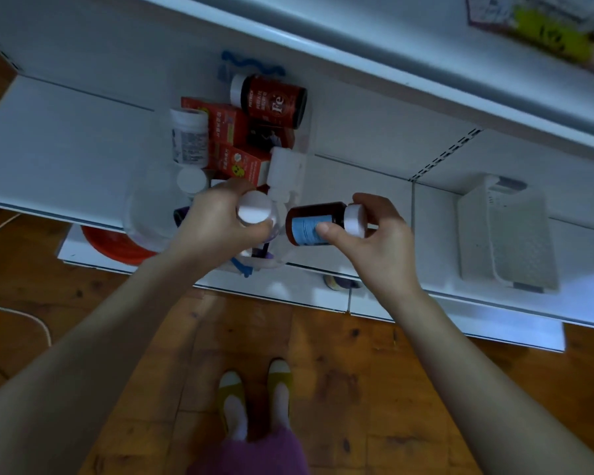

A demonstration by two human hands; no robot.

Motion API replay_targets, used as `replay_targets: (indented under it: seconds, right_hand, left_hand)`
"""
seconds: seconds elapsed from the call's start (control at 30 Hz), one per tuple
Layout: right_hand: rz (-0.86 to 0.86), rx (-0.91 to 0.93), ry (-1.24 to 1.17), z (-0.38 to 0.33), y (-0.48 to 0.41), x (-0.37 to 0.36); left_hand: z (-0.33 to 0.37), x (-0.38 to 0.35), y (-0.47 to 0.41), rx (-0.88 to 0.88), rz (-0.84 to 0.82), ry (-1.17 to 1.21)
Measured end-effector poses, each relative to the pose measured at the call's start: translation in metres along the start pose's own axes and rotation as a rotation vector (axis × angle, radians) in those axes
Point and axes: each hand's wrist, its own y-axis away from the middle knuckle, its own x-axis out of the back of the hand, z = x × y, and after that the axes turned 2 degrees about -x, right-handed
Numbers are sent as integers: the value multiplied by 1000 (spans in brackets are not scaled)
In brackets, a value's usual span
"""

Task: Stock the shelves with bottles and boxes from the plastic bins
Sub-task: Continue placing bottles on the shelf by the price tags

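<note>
Bottles are in both hands at the near edge of the white shelf (pixel 66 138), so the step in hand looks like the pick from the bin, with the placing not yet begun. The left hand (pixel 216 217) is curled round a white-capped bottle (pixel 253 211), held upright over the near end of the clear plastic bin (pixel 144 214); whether it is fully free of the bin I cannot tell. The right hand (pixel 374 234) pinches a brown bottle (pixel 311 222) with a blue label between thumb and fingers. That bottle lies on its side, cap to the right, just right of the bin.

Left in the bin are a red-labelled bottle (pixel 271 101) at the far end, a white bottle (pixel 189 138) on the left and red boxes (pixel 240 162) in the middle. A white basket (pixel 508 234) sits well to the right on the same shelf.

Next, I judge, each bottle needs a spot on the shelf, perhaps the bare stretch between bin and basket. The brown one must be turned cap-up before it is set down, and each hand should let go only once its bottle stands steady.
</note>
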Motion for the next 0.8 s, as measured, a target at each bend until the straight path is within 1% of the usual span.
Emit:
replay_targets:
  seconds: [0.1, 0.3, 0.47, 0.57, 0.7, 0.8]
  right_hand:
    - [-37, -32, -49, -16, 19, 8]
    - [-146, -21, -119, -62, 56, 36]
    - [-204, 46, -134, -101, 70, 67]
    - [-199, 86, -137, -122, 77, 91]
    - [-129, 136, -107, -139, 79, 128]
    - [-90, 137, -99, -143, 77, 156]
  left_hand:
    - [21, 24, 28, 28, 53, 99]
    - [53, 71, 83, 92, 127, 136]
    - [85, 111, 109, 39, 199, 144]
    - [109, 130, 117, 40, 208, 194]
    - [140, 145, 119, -29, 238, 269]
    - [162, 147, 117, -78, 246, 312]
